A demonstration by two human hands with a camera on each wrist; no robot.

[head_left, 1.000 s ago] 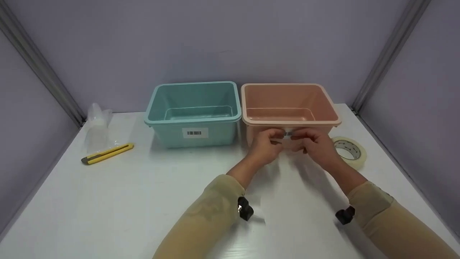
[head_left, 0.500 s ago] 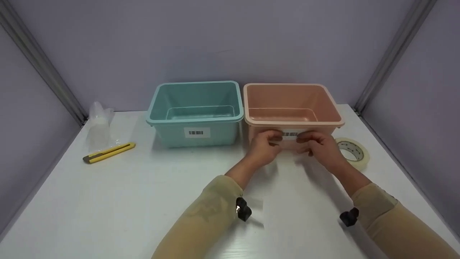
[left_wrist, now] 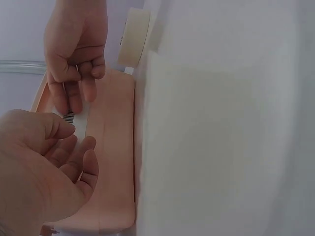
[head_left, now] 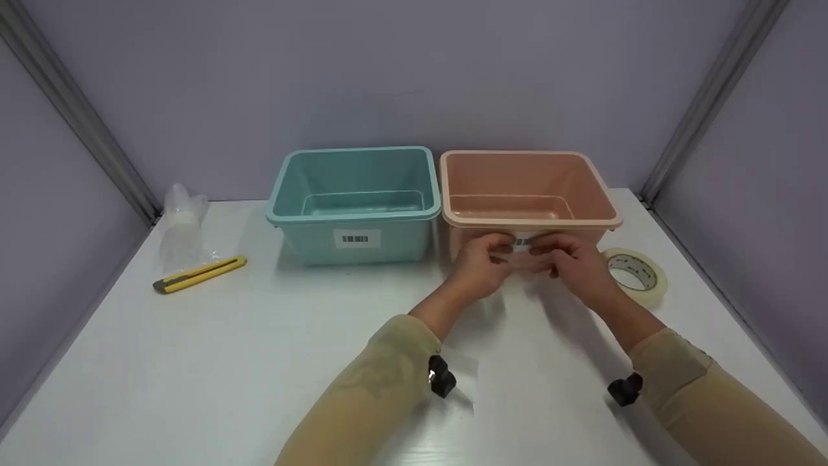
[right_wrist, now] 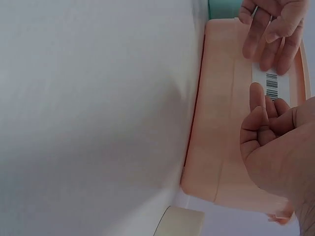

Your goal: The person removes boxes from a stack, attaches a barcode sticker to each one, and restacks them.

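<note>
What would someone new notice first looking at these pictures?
Two hands, the left hand and right hand, press a barcode label onto the front wall of the pink bin. Beside it on the left stands a teal bin, already labelled. A tape roll lies right of the pink bin.

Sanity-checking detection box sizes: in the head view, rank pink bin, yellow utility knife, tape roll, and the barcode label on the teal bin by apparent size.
1. pink bin
2. yellow utility knife
3. tape roll, shorter than the knife yet wider, so that ranking is unsure
4. barcode label on the teal bin
</note>
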